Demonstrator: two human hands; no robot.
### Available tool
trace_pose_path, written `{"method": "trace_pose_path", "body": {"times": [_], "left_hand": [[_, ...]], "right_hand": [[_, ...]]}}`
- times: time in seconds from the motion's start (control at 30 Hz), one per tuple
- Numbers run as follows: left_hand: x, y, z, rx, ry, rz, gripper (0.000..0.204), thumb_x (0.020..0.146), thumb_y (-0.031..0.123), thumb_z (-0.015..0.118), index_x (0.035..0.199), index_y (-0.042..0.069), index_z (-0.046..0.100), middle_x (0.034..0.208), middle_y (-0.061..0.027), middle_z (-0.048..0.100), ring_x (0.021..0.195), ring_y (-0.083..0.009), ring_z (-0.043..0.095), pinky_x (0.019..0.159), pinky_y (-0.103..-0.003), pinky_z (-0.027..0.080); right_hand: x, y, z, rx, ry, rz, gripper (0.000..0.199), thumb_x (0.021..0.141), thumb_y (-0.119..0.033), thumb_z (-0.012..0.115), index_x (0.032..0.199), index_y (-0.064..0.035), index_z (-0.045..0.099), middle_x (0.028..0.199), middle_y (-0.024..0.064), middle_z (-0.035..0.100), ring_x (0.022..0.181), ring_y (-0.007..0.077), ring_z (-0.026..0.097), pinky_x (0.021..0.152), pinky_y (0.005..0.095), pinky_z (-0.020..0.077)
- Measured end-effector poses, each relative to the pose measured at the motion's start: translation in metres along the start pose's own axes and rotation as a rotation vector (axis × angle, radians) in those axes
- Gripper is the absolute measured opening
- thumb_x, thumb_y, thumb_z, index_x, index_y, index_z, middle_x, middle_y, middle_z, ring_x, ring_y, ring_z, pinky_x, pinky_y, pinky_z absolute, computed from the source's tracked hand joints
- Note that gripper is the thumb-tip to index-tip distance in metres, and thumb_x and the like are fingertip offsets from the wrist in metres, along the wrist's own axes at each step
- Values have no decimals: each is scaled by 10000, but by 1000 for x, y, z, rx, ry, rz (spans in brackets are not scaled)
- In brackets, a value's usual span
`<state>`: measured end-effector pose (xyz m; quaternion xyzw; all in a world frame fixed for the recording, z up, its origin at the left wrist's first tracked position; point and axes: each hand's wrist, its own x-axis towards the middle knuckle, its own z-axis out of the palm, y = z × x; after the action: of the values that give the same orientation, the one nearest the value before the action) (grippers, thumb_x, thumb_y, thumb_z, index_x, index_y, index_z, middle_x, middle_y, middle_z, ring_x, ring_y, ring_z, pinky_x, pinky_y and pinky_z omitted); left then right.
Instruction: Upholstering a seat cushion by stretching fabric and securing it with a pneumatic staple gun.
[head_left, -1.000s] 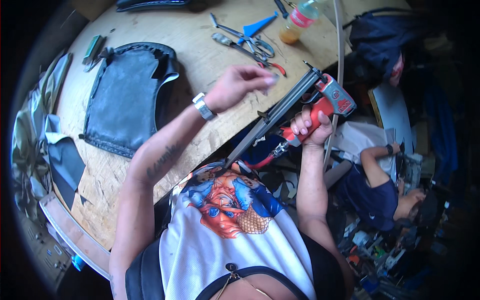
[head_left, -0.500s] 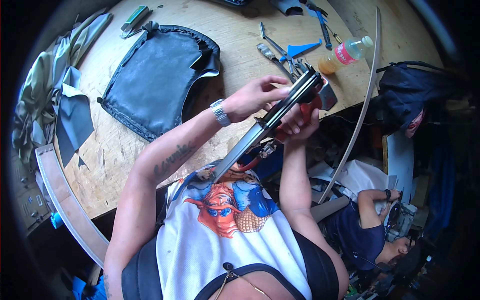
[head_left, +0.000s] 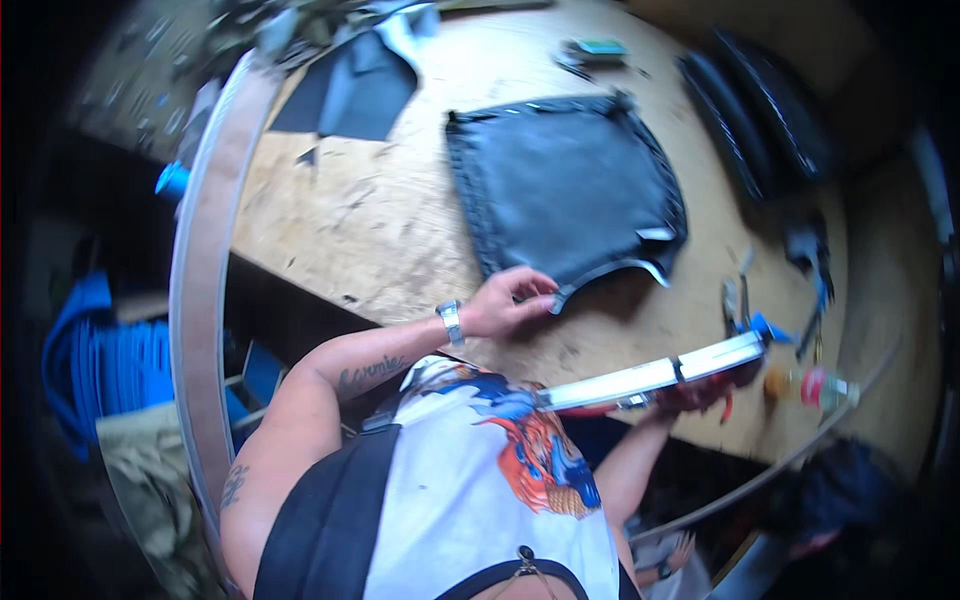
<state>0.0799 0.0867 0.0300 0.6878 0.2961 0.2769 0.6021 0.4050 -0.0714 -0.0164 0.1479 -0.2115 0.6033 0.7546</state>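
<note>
A panel covered in black leather-like material (head_left: 555, 185), with gathered edges, lies on the wooden workbench. Its near edge curves inward, and at the near left corner of that curve my left hand (head_left: 508, 303) pinches the loose edge of the cover between thumb and fingers. To the right, my right hand (head_left: 690, 396) grips a staple gun (head_left: 640, 374) with a long silver magazine and a red handle. The magazine lies across the front of my shirt and is held off the panel. The staple gun partly hides my right fingers.
Grey fabric pieces (head_left: 350, 90) lie at the far left of the workbench (head_left: 320, 220). Black padded parts (head_left: 760, 120) lie at the far right, with pliers and other hand tools nearer. A plastic bottle (head_left: 815, 387) stands beyond my right hand. Long curved strips (head_left: 205, 300) flank the bench.
The view has swung left. My left hand has moved off the staple gun to the panel's near edge. My right hand still holds the staple gun, now lying more level.
</note>
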Motion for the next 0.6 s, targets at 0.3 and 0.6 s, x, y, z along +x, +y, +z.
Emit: {"method": "trace_pose_path", "body": {"times": [0.3, 0.6], "left_hand": [[100, -26, -205, 254, 601, 83, 214, 860, 247, 668, 913, 40, 667, 747, -19, 631, 635, -77, 554, 585, -229, 461], [353, -54, -208, 827, 165, 271, 217, 867, 278, 601, 988, 109, 666, 1055, -125, 614, 1032, -317, 563, 870, -411, 465]], "right_hand": [[92, 52, 53, -316, 33, -141, 507, 936, -373, 531, 1235, 33, 475, 805, 110, 561, 695, 210, 579, 600, 340, 504], [53, 101, -26, -224, 247, -221, 469, 913, -368, 565, 1162, 23, 500, 790, 138, 568, 652, 245, 574, 602, 343, 499]]}}
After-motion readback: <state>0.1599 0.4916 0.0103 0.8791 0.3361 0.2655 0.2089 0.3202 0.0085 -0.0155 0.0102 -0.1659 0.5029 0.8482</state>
